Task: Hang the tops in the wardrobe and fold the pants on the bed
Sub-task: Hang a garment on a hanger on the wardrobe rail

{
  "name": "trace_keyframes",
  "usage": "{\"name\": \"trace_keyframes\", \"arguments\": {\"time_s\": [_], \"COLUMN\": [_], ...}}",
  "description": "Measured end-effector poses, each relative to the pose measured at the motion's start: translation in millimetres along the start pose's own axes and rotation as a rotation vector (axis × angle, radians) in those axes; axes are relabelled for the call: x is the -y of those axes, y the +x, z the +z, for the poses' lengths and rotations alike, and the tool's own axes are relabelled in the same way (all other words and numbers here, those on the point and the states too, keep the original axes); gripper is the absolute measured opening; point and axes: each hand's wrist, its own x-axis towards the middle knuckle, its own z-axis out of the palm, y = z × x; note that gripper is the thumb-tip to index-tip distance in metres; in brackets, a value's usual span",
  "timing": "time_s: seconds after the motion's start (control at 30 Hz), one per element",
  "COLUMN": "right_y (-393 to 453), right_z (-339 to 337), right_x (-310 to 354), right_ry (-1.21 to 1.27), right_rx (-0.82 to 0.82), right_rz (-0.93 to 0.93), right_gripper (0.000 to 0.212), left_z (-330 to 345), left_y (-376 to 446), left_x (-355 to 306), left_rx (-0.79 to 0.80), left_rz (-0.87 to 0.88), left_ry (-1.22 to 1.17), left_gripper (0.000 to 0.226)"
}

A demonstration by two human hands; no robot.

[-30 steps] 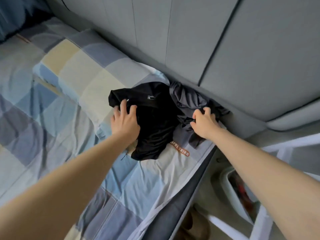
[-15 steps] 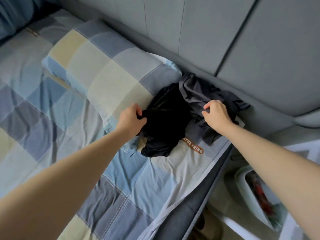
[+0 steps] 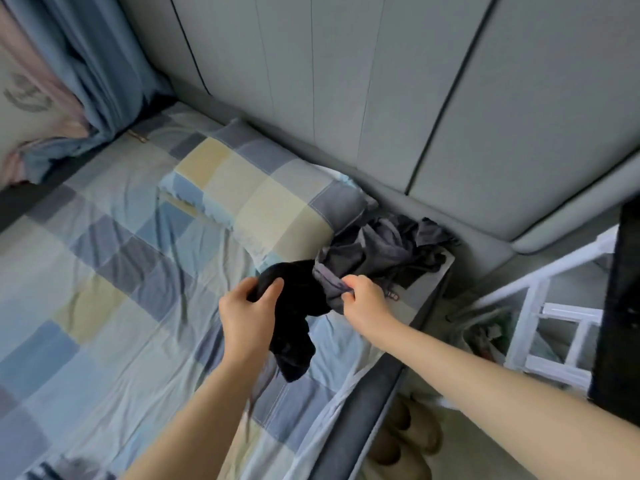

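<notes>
Left hand point(image 3: 246, 315) grips the black garment point(image 3: 294, 327) – right hand point(image 3: 363, 301) pinches the grey one point(image 3: 367, 252) (both bunched) on the bed point(image 3: 114, 271).

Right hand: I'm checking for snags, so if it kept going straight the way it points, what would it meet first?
The right hand grips the grey garment and points up-left, so it would press further into that bunched cloth first. Beyond it lies the pillow, though depth is hard to judge.

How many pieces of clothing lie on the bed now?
2. A black garment is gripped by the left hand; a grey garment beside it is pinched by the right hand. More could be bundled inside.
</notes>
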Motion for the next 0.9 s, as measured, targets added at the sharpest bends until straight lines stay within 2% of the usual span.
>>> {"name": "trace_keyframes", "arguments": {"time_s": [0.23, 0.33, 0.47, 0.57, 0.7, 0.8, 0.9], "right_y": [-153, -227, -307, -352, -404, -426, -434], "right_z": [-18, -17, -5, 1, 6, 14, 18], "right_x": [131, 181, 236, 270, 315, 350, 369], "right_ry": [0.109, 0.189, 0.231, 0.298, 0.423, 0.435, 0.373], "right_rx": [-0.052, -0.094, -0.100, -0.086, -0.075, -0.075, -0.111], "right_rz": [-0.224, -0.304, -0.322, -0.366, -0.432, -0.508, -0.532], "right_gripper": [0.016, 0.016, 0.015, 0.014, 0.038, 0.036, 0.036], "left_z": [-154, -221, -299, -346, -406, -444, -475], "left_y": [-92, -132, -181, -208, -239, -253, -262], "left_x": [-79, -105, -129, -141, -161, -179, -191], "left_rx": [-0.077, -0.040, 0.004, -0.025, -0.071, -0.118, -0.098], "left_rz": [0.242, 0.297, 0.374, 0.423, 0.495, 0.536, 0.523], "left_ry": [0.027, 0.033, 0.055, 0.082, 0.108, 0.119, 0.123], "left_gripper": [0.026, 0.019, 0.012, 0.009, 0.009, 0.014, 0.010]}}
